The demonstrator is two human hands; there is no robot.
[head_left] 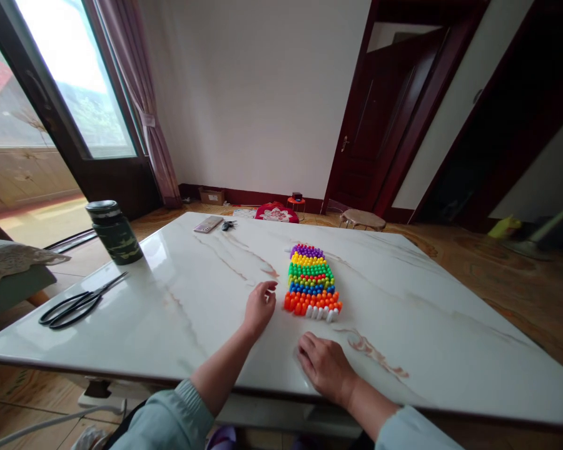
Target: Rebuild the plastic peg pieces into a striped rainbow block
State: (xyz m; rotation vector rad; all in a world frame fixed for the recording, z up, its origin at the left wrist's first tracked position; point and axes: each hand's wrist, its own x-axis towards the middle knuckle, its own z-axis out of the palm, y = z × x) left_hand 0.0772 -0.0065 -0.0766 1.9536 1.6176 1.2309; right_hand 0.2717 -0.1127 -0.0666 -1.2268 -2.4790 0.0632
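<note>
Right hand (327, 367) lowest on the table (450, 325), by its near edge, fingers curled inward; cannot tell if anything is pinched inside. Scissors (94, 294) well to the left, black handles toward the near edge, blades pointing far and right. Left hand (261, 306) farther in than the right, just left of the beads, fingers bent and close together, grip contents not discernible. Beads (311, 281) lie right of centre, beyond the right hand, in colour bands: white and orange nearest, then blue, yellow-green, red, green, yellow, purple farthest. Dark flask (116, 234) upright at left edge. Keys (228, 225) beside phone (208, 224), far left. Past the table, stool (363, 219), then red-brown door (380, 119), far right
</note>
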